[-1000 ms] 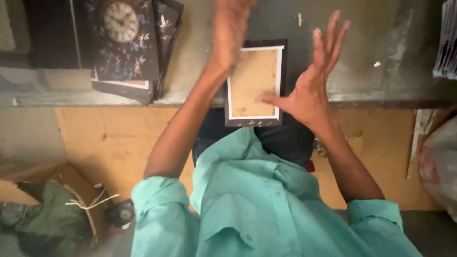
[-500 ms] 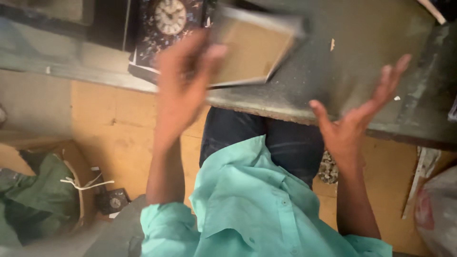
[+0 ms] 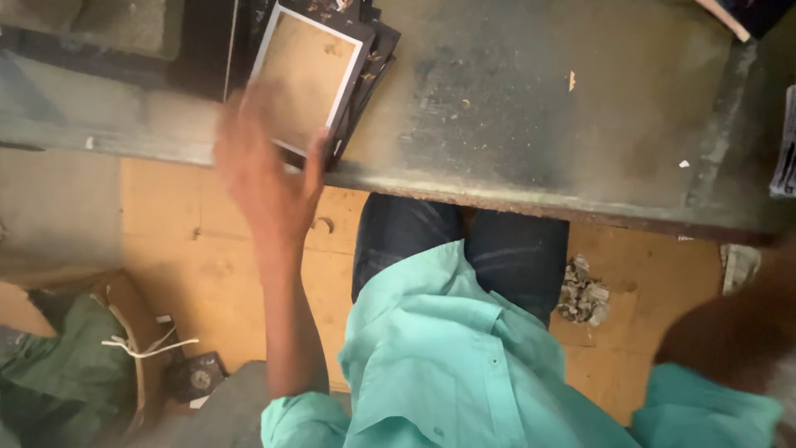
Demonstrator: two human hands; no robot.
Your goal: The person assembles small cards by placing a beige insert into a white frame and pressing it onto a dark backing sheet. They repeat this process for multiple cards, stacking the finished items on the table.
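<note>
Left hand (image 3: 265,178): blurred, raised at the near edge of the counter (image 3: 531,108), fingers spread and loosely curled, thumb tip touching the lower corner of the picture frame (image 3: 308,75). Grip open; nothing clasped.

Picture frame: rectangular, dark border with a pale inner line, tan backing board facing up. Lying tilted on top of a stack of dark frames (image 3: 373,58) at the left part of the counter, its near corner reaching the counter edge.

Right hand (image 3: 738,332): only a blurred brown mass at the lower right, well apart from the frame, below the counter edge. Whether its grip is open or closed cannot be told.

Counter: grey-green, worn and dusty, scattered with specks and small chips.

Shirt (image 3: 464,373): turquoise, buttoned, sleeves rolled at the forearms, filling the lower middle.

Trousers (image 3: 464,249): dark blue, both legs tucked under the counter edge.

Floor (image 3: 199,249): yellowish boards beneath the counter.

Crumpled paper wad (image 3: 583,292): grey-white, on the floor just beside the right leg.

Green cloth (image 3: 58,373): bundled in an open brown box at the lower left, a white cord (image 3: 149,344) lying across the box rim.

Small dark clock (image 3: 197,377): on the floor next to the box, pale round dial facing up.
</note>
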